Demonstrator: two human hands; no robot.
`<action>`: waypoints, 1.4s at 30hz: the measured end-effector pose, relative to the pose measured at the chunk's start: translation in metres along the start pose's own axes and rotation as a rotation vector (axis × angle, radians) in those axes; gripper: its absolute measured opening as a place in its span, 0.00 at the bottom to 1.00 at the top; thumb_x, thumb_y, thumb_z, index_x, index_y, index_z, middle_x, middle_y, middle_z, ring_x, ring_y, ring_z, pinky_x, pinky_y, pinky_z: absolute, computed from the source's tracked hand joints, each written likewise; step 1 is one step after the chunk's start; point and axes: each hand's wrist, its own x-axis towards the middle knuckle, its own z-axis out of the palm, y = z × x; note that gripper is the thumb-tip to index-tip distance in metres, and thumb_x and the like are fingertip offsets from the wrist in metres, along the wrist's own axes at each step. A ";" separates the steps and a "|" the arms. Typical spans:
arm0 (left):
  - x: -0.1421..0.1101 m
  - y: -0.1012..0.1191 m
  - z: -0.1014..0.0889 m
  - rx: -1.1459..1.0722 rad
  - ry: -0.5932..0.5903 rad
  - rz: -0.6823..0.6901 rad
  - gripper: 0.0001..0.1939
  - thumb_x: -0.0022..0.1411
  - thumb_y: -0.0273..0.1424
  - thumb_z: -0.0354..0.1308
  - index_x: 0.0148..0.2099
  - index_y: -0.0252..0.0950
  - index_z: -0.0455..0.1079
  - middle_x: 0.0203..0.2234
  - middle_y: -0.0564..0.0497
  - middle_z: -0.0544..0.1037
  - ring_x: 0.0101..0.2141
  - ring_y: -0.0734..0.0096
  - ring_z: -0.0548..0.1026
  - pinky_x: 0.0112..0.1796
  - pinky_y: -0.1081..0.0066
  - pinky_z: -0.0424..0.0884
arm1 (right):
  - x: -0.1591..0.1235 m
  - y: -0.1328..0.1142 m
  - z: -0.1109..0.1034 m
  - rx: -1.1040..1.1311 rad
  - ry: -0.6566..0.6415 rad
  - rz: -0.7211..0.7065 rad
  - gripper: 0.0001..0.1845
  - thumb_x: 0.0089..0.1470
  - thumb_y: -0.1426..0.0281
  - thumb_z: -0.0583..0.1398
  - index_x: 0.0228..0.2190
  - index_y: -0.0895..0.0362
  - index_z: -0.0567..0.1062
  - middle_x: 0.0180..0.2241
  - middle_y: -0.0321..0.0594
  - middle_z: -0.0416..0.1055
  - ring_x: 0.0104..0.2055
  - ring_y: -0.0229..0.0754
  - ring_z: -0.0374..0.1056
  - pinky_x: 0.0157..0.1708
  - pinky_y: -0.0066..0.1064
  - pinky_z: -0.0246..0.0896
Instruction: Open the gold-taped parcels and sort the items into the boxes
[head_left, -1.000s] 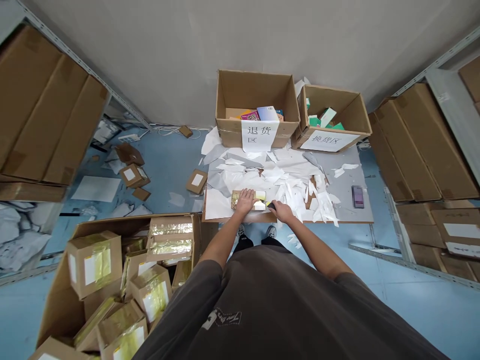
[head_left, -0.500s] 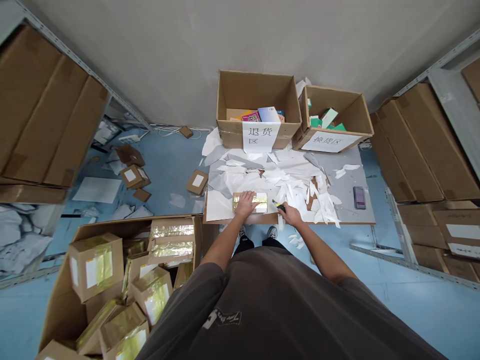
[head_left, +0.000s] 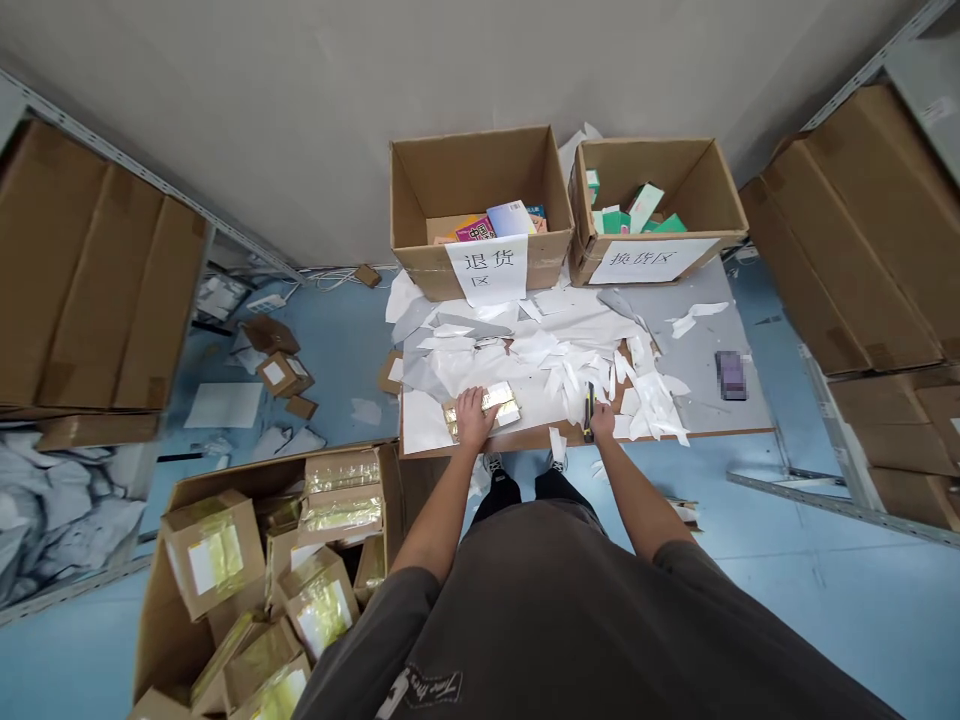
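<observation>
A small cardboard parcel (head_left: pixel 505 404), wrapped in shiny yellowish tape with a white label, sits askew at the front of the table (head_left: pixel 536 438). My left hand (head_left: pixel 472 420) grips its left end, fingers over the top. To the right, my right hand (head_left: pixel 602 423) is closed round a yellow-and-black utility knife (head_left: pixel 589 408), which points away from me and is apart from the parcel. Torn white paper scraps (head_left: pixel 566 378) lie around and beyond both hands.
Behind stand two open cartons with paper signs: one (head_left: pixel 420 262) holds books, the other (head_left: pixel 716 240) green-and-white boxes. A phone (head_left: pixel 731 376) lies at the table's right. A large carton (head_left: pixel 169 590) of taped parcels stands at my lower left. Shelves with cartons (head_left: pixel 97 270) flank both sides.
My right hand has drawn the knife off the parcel, moved right and turned the knife to point away. The parcel under my left hand has turned askew. The camera view has shifted.
</observation>
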 end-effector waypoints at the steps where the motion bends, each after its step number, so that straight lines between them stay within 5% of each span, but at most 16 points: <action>1: -0.001 0.001 0.000 0.011 0.007 -0.012 0.33 0.74 0.48 0.54 0.71 0.33 0.63 0.65 0.34 0.70 0.69 0.46 0.62 0.70 0.48 0.54 | 0.008 0.003 -0.001 0.003 0.023 0.068 0.33 0.72 0.62 0.37 0.49 0.64 0.76 0.43 0.62 0.77 0.46 0.59 0.73 0.42 0.45 0.68; 3: -0.003 0.003 -0.001 0.035 0.009 -0.032 0.32 0.74 0.47 0.53 0.71 0.33 0.63 0.65 0.34 0.70 0.69 0.47 0.62 0.70 0.49 0.54 | 0.017 0.007 -0.003 0.013 0.074 0.171 0.31 0.71 0.64 0.38 0.52 0.67 0.74 0.49 0.66 0.74 0.53 0.62 0.70 0.47 0.47 0.66; 7: -0.003 0.010 -0.006 0.094 -0.016 -0.085 0.33 0.74 0.49 0.52 0.71 0.34 0.65 0.66 0.34 0.69 0.70 0.46 0.59 0.69 0.48 0.53 | 0.001 -0.012 0.003 0.138 0.027 0.106 0.27 0.71 0.62 0.45 0.60 0.62 0.70 0.53 0.60 0.74 0.57 0.58 0.68 0.53 0.44 0.64; 12: -0.001 0.014 -0.013 0.144 0.005 -0.147 0.34 0.71 0.53 0.54 0.70 0.39 0.67 0.66 0.36 0.70 0.68 0.40 0.61 0.68 0.42 0.50 | -0.041 -0.085 0.036 0.338 -0.317 -0.153 0.31 0.67 0.54 0.55 0.66 0.52 0.64 0.48 0.41 0.77 0.43 0.47 0.76 0.49 0.37 0.68; 16: -0.003 0.009 -0.018 0.117 -0.048 -0.088 0.32 0.71 0.55 0.53 0.68 0.43 0.69 0.59 0.39 0.75 0.60 0.46 0.69 0.66 0.50 0.55 | -0.052 -0.129 0.055 0.197 -0.371 -0.205 0.28 0.69 0.52 0.53 0.63 0.52 0.68 0.44 0.41 0.78 0.45 0.46 0.76 0.47 0.33 0.67; 21: -0.025 0.003 -0.020 0.097 -0.124 -0.046 0.32 0.71 0.57 0.53 0.68 0.45 0.68 0.55 0.39 0.77 0.56 0.47 0.70 0.60 0.51 0.59 | -0.062 -0.131 0.060 0.017 -0.382 -0.263 0.22 0.71 0.53 0.48 0.47 0.53 0.74 0.36 0.40 0.78 0.43 0.47 0.75 0.43 0.33 0.66; 27: -0.043 0.003 -0.026 0.090 -0.165 -0.041 0.33 0.73 0.53 0.52 0.71 0.39 0.64 0.55 0.36 0.76 0.56 0.46 0.70 0.58 0.52 0.60 | -0.090 -0.127 0.071 0.207 -0.478 -0.115 0.21 0.72 0.55 0.45 0.52 0.52 0.70 0.25 0.34 0.76 0.28 0.45 0.76 0.34 0.33 0.68; 31: -0.032 -0.004 -0.039 0.069 -0.170 -0.023 0.35 0.74 0.53 0.52 0.70 0.33 0.65 0.53 0.34 0.77 0.56 0.46 0.72 0.56 0.56 0.64 | -0.079 -0.149 0.064 0.214 -0.360 -0.191 0.23 0.71 0.53 0.47 0.50 0.55 0.73 0.25 0.36 0.77 0.31 0.46 0.77 0.40 0.34 0.69; 35: -0.015 -0.005 -0.049 -0.019 -0.099 -0.226 0.36 0.73 0.57 0.49 0.65 0.32 0.68 0.49 0.35 0.80 0.52 0.49 0.77 0.52 0.60 0.68 | -0.042 -0.195 0.057 0.083 -0.239 -0.301 0.25 0.70 0.53 0.51 0.55 0.55 0.74 0.31 0.38 0.79 0.39 0.46 0.78 0.44 0.33 0.68; 39: 0.002 -0.009 -0.053 -0.144 -0.146 -0.423 0.34 0.74 0.56 0.47 0.60 0.32 0.74 0.46 0.35 0.84 0.48 0.51 0.81 0.48 0.62 0.71 | -0.016 -0.230 0.068 -0.055 -0.232 -0.310 0.31 0.62 0.59 0.62 0.64 0.55 0.68 0.42 0.42 0.81 0.44 0.47 0.77 0.44 0.32 0.67; 42: 0.005 -0.028 -0.056 -0.249 -0.192 -0.417 0.27 0.77 0.49 0.46 0.58 0.37 0.78 0.47 0.40 0.85 0.49 0.53 0.82 0.46 0.64 0.72 | -0.016 -0.231 0.080 -0.109 -0.239 -0.236 0.35 0.64 0.57 0.61 0.67 0.57 0.64 0.47 0.48 0.81 0.48 0.51 0.77 0.45 0.35 0.68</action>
